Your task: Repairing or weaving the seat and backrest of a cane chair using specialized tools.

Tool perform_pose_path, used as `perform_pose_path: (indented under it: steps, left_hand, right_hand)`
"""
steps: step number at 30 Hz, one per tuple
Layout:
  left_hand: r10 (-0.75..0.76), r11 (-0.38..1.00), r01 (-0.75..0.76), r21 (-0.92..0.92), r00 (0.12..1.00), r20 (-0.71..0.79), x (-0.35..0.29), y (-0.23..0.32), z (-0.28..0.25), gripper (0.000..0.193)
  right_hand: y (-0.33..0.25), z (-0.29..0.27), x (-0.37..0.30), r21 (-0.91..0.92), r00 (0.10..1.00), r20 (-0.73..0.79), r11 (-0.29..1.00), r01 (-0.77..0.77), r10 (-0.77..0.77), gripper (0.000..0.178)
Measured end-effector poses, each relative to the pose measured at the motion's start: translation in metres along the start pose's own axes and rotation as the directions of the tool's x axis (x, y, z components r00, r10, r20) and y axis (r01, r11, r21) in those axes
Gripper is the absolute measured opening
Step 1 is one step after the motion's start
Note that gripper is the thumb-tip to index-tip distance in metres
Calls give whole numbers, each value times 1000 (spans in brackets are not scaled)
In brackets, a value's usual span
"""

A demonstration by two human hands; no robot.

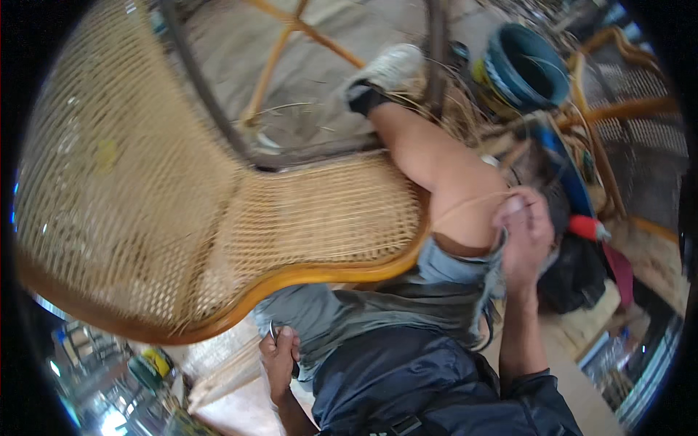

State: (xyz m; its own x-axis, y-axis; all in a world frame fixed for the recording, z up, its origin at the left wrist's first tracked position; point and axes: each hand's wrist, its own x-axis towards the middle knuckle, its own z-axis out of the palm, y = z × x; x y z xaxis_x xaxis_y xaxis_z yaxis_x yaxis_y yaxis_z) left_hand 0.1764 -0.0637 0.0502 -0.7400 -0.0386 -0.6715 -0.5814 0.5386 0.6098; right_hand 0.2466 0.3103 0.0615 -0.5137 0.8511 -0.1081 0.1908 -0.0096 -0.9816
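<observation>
A chair with woven cane panels (320, 211) and a curved orange-brown wooden frame (327, 275) lies across my lap, stretching to the left. My right hand (525, 232) is raised over my bare knee with thumb and fingers pinched on a thin cane strand (469, 204). That strand runs left over the knee toward the panel's edge. Below the frame, beside my shorts, my left hand (279, 356) is closed around a small tool (273, 330) with a shiny metal tip. Its dark end shows under the fingers, but the exact kind is unclear.
A dark teal bucket (527, 69) stands at the upper right among loose cane strips. Another caned chair (618, 109) is at the far right. A red-ended object (583, 227) and a black bag (574, 280) lie right of my right hand. A dark bar (211, 102) crosses the upper left.
</observation>
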Motion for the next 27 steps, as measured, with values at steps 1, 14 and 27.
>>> perform_pose_path:
  steps: [1,14,27]
  left_hand:
    - [3,1000,-4,12,999,46,2,13,14,27]
    - [162,962,-207,178,958,238,65,75,82,20]
    - [191,972,-219,89,949,249,68,77,85,22]
  right_hand:
    - [15,-32,14,108,996,-83,993,52,-43,15]
    - [169,-155,-165,-758,944,-146,581,-298,295,15]
    - [169,-151,-176,-857,978,-94,484,-174,184,35]
